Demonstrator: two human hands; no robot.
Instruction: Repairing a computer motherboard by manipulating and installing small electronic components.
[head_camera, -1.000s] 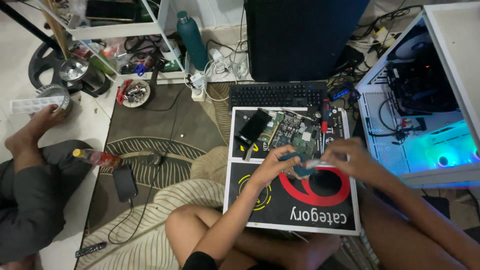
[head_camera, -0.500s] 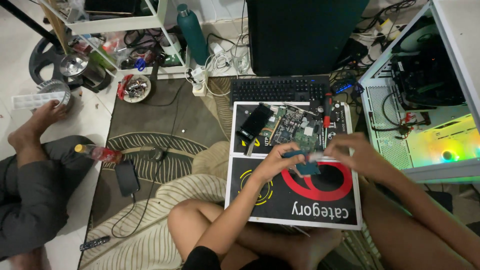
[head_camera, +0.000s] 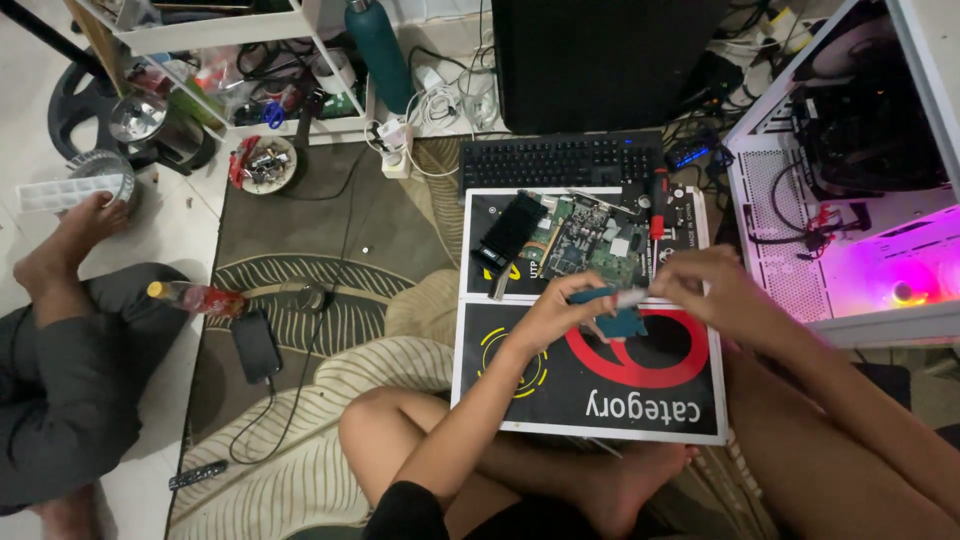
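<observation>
- Screwdriver pinched in left hand; right hand closed on its tip end.
- Small blue board beneath; steady seating needed next.

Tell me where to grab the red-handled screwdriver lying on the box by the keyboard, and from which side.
Probably grip the red-handled screwdriver around its thick handle, the upper part nearest the keyboard. It lies roughly upright in the view on the box lid, beside the green circuit board. Come from above with fingers on its left and right flanks; the right hand is nearest.
</observation>
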